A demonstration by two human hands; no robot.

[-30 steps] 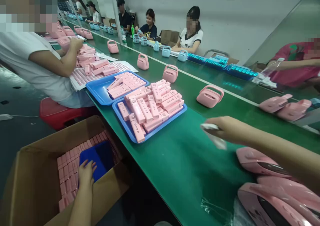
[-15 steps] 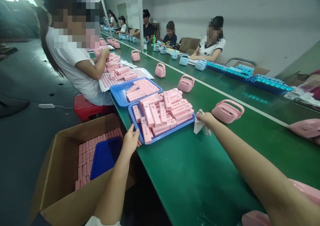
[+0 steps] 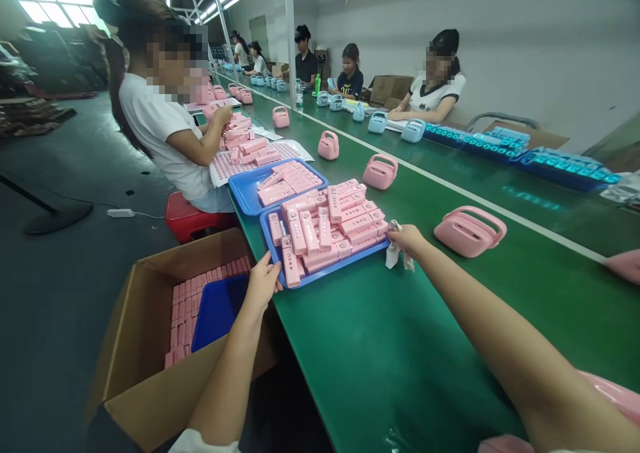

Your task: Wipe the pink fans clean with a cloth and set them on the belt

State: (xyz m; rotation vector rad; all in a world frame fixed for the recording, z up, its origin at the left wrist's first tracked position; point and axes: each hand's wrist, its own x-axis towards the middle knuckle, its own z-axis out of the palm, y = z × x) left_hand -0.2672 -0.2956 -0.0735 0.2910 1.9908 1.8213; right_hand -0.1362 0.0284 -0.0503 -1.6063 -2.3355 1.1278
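A blue tray (image 3: 327, 270) heaped with several pink oblong parts (image 3: 325, 226) lies on the green belt (image 3: 400, 333) in front of me. My left hand (image 3: 263, 283) grips the tray's near left corner. My right hand (image 3: 407, 239) touches the tray's right corner and holds a crumpled white cloth (image 3: 393, 253). A pink handled unit (image 3: 467, 229) stands just to the right of that hand.
A second blue tray (image 3: 247, 193) of pink parts sits behind the first. A cardboard box (image 3: 150, 346) with pink parts and a blue tray stands on the floor at left. A seated co-worker (image 3: 165, 126) works at left; more people sit across the belt. Pink units (image 3: 380, 171) stand along the belt.
My left hand left the box and took hold of the tray's near corner. My right hand with the cloth reached forward to the tray's right corner. The view swung left.
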